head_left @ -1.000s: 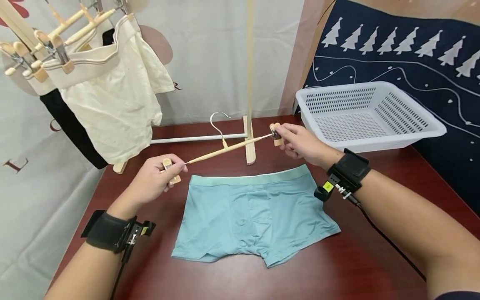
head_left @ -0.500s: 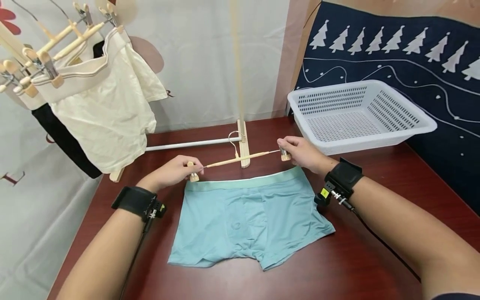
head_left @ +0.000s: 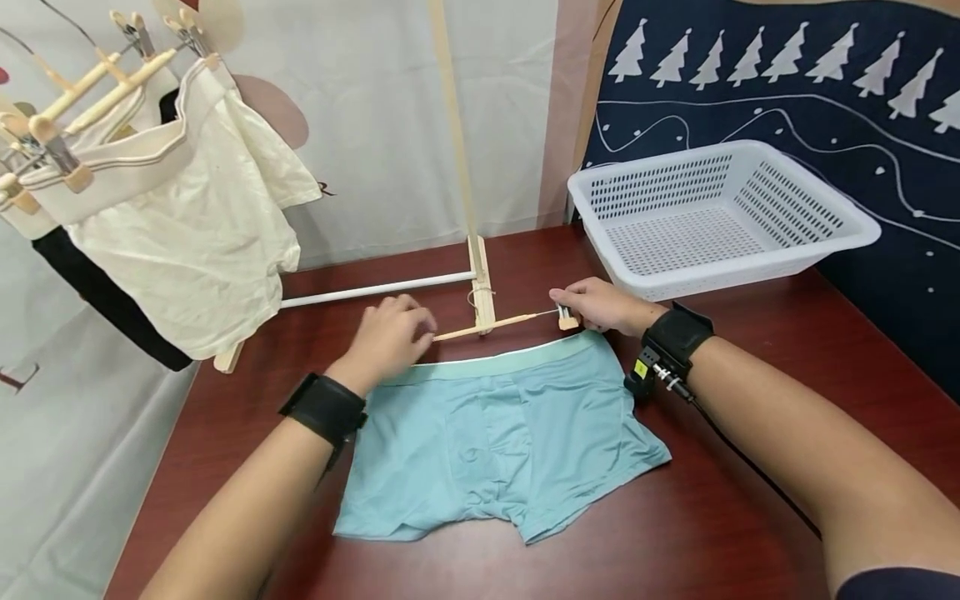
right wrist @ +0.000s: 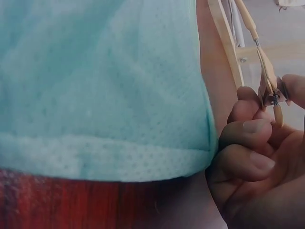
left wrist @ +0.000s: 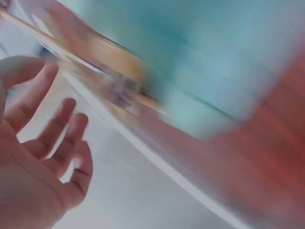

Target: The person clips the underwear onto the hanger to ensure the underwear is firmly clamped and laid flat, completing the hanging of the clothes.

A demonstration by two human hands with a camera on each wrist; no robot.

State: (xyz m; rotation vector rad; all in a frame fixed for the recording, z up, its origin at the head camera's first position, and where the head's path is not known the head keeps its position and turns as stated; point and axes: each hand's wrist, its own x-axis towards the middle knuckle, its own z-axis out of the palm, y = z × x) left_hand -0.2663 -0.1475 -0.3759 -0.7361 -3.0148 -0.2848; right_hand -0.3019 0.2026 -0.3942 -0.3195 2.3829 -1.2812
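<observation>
Blue-green boxer briefs (head_left: 495, 442) lie flat, waistband away from me. Just beyond the waistband is a wooden clip hanger (head_left: 487, 326). My right hand (head_left: 603, 305) pinches the clip (head_left: 567, 318) at its right end; in the right wrist view, thumb and forefinger squeeze that clip (right wrist: 269, 90). Over the hanger's left end is my left hand (head_left: 392, 337), hiding that end in the head view. The left wrist view, blurred, shows the left hand (left wrist: 45, 138) with loosely bent, parted fingers holding nothing, apart from the left clip (left wrist: 125, 90).
Cream shorts (head_left: 187, 225) and a dark garment (head_left: 112, 300) hang from clip hangers at the left. A rack with a wooden foot (head_left: 482, 283) and white bar (head_left: 375, 292) stands behind. A pale plastic basket (head_left: 720, 229) sits at the back right on the red-brown table (head_left: 720, 500).
The hanger has come down to the waistband. My left hand has let go of the left clip and shifted right and up; my right hand keeps its pinch, slightly lower.
</observation>
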